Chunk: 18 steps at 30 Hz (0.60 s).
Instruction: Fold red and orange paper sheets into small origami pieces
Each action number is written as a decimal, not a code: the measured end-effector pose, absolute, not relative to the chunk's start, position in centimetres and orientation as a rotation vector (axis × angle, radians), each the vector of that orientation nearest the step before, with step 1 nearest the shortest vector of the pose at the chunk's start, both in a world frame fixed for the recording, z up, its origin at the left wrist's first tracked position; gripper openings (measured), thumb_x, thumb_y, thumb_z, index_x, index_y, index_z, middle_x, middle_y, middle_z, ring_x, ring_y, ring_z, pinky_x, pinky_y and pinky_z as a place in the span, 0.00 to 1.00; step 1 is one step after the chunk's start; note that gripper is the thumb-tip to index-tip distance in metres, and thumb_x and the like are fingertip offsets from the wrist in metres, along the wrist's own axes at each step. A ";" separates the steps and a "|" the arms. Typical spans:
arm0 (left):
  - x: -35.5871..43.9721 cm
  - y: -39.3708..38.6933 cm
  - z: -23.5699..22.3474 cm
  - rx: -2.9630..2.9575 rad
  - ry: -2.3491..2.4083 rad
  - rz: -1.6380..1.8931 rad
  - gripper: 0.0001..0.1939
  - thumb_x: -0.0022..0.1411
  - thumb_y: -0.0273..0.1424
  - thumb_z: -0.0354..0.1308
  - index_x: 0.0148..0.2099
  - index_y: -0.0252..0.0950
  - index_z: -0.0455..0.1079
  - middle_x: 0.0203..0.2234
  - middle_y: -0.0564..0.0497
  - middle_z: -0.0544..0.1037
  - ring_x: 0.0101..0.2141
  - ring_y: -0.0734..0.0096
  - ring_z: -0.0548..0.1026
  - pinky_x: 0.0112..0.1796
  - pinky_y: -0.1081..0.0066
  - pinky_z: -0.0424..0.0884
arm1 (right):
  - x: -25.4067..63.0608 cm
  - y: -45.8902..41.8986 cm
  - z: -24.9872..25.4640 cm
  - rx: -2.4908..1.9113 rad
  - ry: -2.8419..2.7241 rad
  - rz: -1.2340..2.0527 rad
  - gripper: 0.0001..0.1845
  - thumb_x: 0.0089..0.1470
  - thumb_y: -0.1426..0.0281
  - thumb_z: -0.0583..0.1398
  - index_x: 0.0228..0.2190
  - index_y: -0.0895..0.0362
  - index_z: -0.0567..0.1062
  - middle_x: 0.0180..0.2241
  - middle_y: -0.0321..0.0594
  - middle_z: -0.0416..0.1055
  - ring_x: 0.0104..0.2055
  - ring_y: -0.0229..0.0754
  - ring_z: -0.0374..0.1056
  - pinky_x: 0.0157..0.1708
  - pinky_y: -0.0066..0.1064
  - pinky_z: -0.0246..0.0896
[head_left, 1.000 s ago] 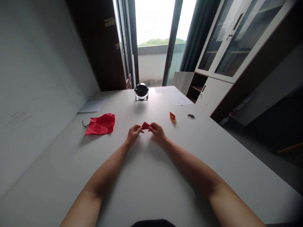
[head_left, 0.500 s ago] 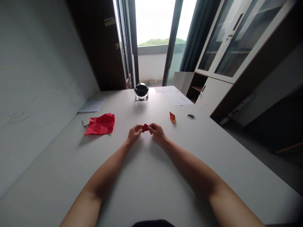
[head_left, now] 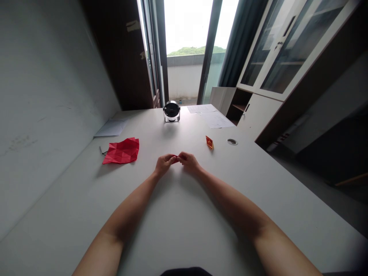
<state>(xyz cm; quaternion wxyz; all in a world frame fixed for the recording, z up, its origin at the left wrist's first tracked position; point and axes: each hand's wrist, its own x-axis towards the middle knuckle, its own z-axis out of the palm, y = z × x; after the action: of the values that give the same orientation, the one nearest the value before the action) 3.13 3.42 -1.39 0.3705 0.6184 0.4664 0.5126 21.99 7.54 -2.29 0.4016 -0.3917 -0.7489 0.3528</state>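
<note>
Between my hands is a small piece of folded red paper [head_left: 174,159], mostly covered by the fingers. My left hand [head_left: 165,163] pinches it from the left, thumb on top. From the right, my right hand [head_left: 187,160] grips it, its thumb and fingertips nearly meeting those of the left. Both hands are just above the white table [head_left: 178,214]. A larger sheet of creased red paper [head_left: 123,151] lies off to the left, uneven with fold lines. Right of my hands, a small orange-gold folded card [head_left: 209,142] stands on the tabletop.
A round black device on a metal stand [head_left: 171,110] is at the table's far side. White papers [head_left: 218,119] lie at the back right and another sheet [head_left: 111,127] by the left wall. A cable hole [head_left: 232,142] is set in the table near the right edge.
My fingers have closed in over the small red paper, so less of it shows. The two thumbs are closer together. Everything else on the table stays put.
</note>
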 end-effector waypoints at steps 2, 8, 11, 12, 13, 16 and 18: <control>3.1 3.4 -1.3 1.614 1.242 1.314 0.18 0.61 0.44 0.62 0.41 0.35 0.81 0.33 0.46 0.83 0.35 0.62 0.80 0.38 0.68 0.74 | 22.0 7.4 -2.2 -0.998 -1.903 0.887 0.16 0.56 0.56 0.60 0.28 0.55 0.74 0.20 0.32 0.67 0.23 0.36 0.60 0.25 0.27 0.55; 2.8 3.7 -1.5 1.578 1.255 1.316 0.18 0.61 0.44 0.62 0.39 0.33 0.80 0.32 0.46 0.83 0.34 0.63 0.79 0.38 0.67 0.74 | 21.8 7.5 -2.3 -0.982 -1.920 0.917 0.15 0.55 0.56 0.60 0.29 0.55 0.75 0.21 0.32 0.68 0.24 0.36 0.62 0.26 0.27 0.56; 2.7 3.9 -1.5 1.491 1.244 1.333 0.19 0.60 0.45 0.62 0.39 0.32 0.80 0.31 0.46 0.82 0.32 0.65 0.78 0.36 0.68 0.74 | 21.8 7.4 -2.3 -0.954 -1.876 0.977 0.16 0.56 0.55 0.59 0.29 0.55 0.74 0.22 0.33 0.69 0.23 0.36 0.63 0.26 0.28 0.58; 2.6 4.0 -1.5 1.453 1.241 1.344 0.20 0.59 0.45 0.62 0.38 0.32 0.80 0.31 0.46 0.82 0.31 0.66 0.78 0.35 0.69 0.73 | 21.8 7.4 -2.2 -0.948 -1.853 0.989 0.17 0.56 0.54 0.59 0.29 0.55 0.74 0.22 0.33 0.69 0.23 0.36 0.63 0.26 0.28 0.58; 2.6 4.0 -1.5 1.417 1.238 1.354 0.20 0.59 0.46 0.63 0.38 0.32 0.79 0.30 0.46 0.81 0.30 0.67 0.77 0.33 0.69 0.73 | 21.8 7.4 -2.2 -0.946 -1.832 0.994 0.17 0.56 0.53 0.59 0.29 0.55 0.73 0.21 0.33 0.69 0.23 0.36 0.62 0.26 0.28 0.57; 2.5 4.2 -1.5 1.357 1.213 1.356 0.20 0.57 0.46 0.64 0.37 0.32 0.79 0.29 0.46 0.81 0.29 0.68 0.76 0.31 0.70 0.71 | 21.9 7.4 -2.0 -0.960 -1.808 0.971 0.20 0.57 0.52 0.59 0.27 0.55 0.71 0.20 0.32 0.66 0.22 0.36 0.59 0.25 0.28 0.55; 2.5 4.1 -1.6 1.363 1.207 1.331 0.21 0.57 0.47 0.64 0.37 0.32 0.78 0.28 0.47 0.80 0.28 0.69 0.75 0.30 0.71 0.70 | 22.0 7.4 -1.9 -0.972 -1.821 0.942 0.20 0.57 0.51 0.58 0.26 0.55 0.70 0.19 0.31 0.64 0.22 0.35 0.57 0.24 0.27 0.53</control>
<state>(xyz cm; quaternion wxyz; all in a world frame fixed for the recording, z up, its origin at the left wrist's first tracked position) 2.55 4.12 -1.56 0.4287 0.5461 0.4834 0.5332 22.01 7.40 -1.94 0.4225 -0.3882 -0.7275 0.3762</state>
